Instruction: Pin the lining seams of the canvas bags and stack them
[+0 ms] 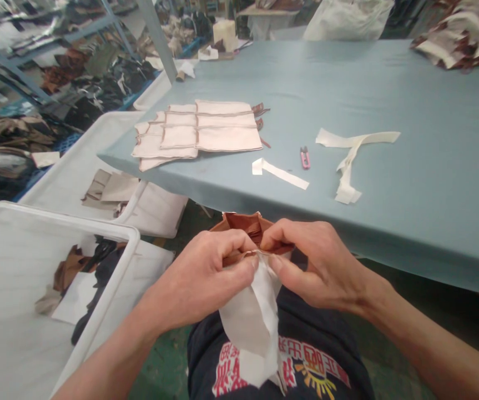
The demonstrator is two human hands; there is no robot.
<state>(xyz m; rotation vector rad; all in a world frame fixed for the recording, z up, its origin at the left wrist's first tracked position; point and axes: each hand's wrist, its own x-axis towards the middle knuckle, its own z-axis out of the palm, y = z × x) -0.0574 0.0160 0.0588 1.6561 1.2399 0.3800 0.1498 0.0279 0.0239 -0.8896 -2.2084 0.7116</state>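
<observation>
Just in front of the table's edge, both hands pinch the seam of a brown and off-white fabric piece (245,222). My left hand (218,269) grips it between thumb and bent fingers, and my right hand (308,261) does the same close beside it. Brown pleated cloth shows beyond the fingers. A white flap (250,316) of the piece hangs down over the dark printed shirt. The fingers hide part of the seam.
On the blue-covered table (430,222) lie stacked cream fabric panels (222,130), pink thread snips (304,158), a short cream strip (283,173) and longer tangled strips (349,161). White bins (135,233) with fabric scraps stand at left. A fabric pile (468,36) sits far right.
</observation>
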